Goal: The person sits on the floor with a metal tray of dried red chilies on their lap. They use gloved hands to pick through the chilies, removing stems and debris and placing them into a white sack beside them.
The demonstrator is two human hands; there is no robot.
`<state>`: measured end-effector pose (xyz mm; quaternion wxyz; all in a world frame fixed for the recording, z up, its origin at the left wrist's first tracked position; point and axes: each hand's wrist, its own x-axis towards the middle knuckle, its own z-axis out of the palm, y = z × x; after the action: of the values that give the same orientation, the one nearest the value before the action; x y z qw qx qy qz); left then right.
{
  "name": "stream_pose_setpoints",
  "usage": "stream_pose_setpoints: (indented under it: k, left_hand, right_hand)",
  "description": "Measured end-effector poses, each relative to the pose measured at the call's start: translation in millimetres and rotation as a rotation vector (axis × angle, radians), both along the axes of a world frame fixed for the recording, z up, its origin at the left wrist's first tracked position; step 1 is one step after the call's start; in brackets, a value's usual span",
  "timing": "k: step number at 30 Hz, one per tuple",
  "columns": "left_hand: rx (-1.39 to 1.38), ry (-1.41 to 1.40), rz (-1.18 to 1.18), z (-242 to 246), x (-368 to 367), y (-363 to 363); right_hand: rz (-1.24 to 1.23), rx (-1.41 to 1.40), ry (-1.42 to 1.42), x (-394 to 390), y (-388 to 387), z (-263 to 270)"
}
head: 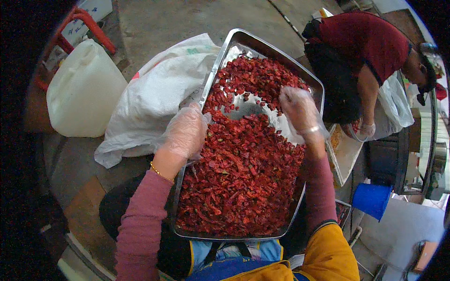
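Observation:
A deep rectangular metal tray [297, 208] lies before me, close to my lap. Dried red pieces [242, 168], perhaps chili or petals, cover most of its near part, with a smaller heap [256, 73] at the far end. Between them a patch of bare metal shows. My left hand [186, 131], in a clear plastic glove, grips the tray's left rim. My right hand [300, 109], gloved too, is over the right side of the tray at the far heap, its fingers curled; whether pieces are inside them is hidden.
A white woven sack [158, 95] lies left of the tray, beside a whitish plastic jug [84, 91] and a red chair frame [84, 21]. At the right a co-worker [365, 45] bends over a bowl [351, 131]. A blue bucket [372, 201] and a white-edged box [346, 154] stand nearby.

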<state>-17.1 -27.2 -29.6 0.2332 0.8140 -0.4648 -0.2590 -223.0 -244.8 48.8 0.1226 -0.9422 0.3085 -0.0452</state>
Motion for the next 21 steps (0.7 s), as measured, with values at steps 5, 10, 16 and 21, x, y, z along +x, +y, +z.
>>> stream_pose_setpoints:
  k: [5, 10, 16, 21]
  left_hand:
    - [-0.051, 0.032, 0.03, -3.2, -2.4, 3.2]
    - [-0.078, 0.013, 0.047, -4.7, -5.4, -0.2]
    - [0.114, 0.007, 0.012, 8.9, 0.5, -2.0]
    - [0.069, 0.002, 0.007, 11.2, 0.0, -3.6]
  right_hand:
    - [0.188, -0.056, -0.179, 69.2, -18.2, -45.2]
    - [0.07, -0.211, 0.096, 83.8, -30.2, -86.6]
    - [0.249, 0.183, 0.295, 64.3, -15.3, -32.4]
    - [-0.003, -0.046, -0.147, 78.9, -41.3, -26.4]
